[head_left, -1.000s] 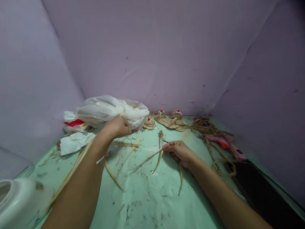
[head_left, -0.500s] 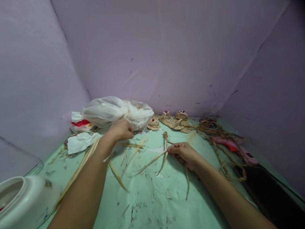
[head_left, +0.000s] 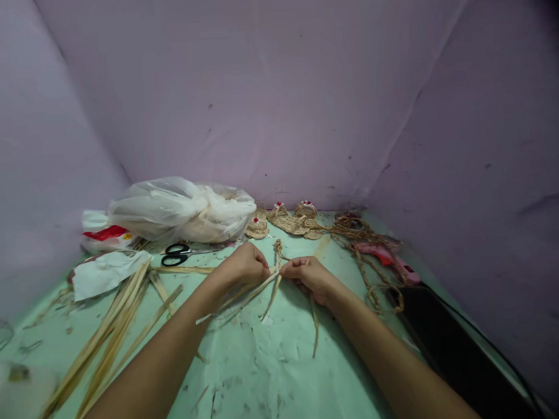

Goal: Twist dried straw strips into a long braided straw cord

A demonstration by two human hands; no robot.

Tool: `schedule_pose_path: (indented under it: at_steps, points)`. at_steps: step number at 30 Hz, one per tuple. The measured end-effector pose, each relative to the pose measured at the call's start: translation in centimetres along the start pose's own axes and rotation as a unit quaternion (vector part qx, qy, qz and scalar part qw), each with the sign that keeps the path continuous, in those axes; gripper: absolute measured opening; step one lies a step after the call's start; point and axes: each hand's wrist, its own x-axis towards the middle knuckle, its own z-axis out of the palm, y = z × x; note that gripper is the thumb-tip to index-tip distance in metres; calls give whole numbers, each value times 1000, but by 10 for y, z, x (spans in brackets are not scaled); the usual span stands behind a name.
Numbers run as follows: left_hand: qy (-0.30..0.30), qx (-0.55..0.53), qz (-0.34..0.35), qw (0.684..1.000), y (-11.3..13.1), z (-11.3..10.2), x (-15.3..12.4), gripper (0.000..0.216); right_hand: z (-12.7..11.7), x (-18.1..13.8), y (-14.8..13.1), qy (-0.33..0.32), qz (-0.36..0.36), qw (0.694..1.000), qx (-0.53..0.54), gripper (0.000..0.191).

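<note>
A short braid point(head_left: 278, 251) of dried plant fibre stands out from the green surface between my hands, knotted at its far end. My right hand point(head_left: 309, 279) is closed, pinching the braid's lower end where the strands part. Loose strands point(head_left: 273, 298) hang below it, one of them under the right palm. Just left of the braid, my left hand point(head_left: 250, 264) is closed, its fingertips at a pale fibre strip close to the right fingertips. Long strips pass beneath the left wrist. The left fingertips are partly hidden.
Scissors point(head_left: 175, 256) with black handles lie before a white plastic bag point(head_left: 178, 210). Long dried strips point(head_left: 113, 325) spread at left, near white paper point(head_left: 108, 273). Woven pieces with red beads point(head_left: 286, 220), coiled braided cord point(head_left: 353, 225) and a pink glue gun point(head_left: 386, 258) are at back right.
My left hand has come from beside the plastic bag to the braid, uncovering the scissors. The right hand keeps its pinch. The view has turned right.
</note>
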Motion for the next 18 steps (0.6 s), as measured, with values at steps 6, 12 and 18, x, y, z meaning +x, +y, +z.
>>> schedule_pose_path:
  at_steps: [6, 12, 18]
  points:
    - [-32, -101, -53, 993, 3, 5, -1, 14, 0, 1, 0, 7, -4, 1000, -15, 4]
    - [-32, -86, -64, 994, 1, 8, 1, 21, 1, -1, -2, 15, -3, 1000, -7, 2]
    - [-38, -96, -74, 992, 5, 7, 0, 20, 1, 0, -1, 11, 0, 1000, -8, 3]
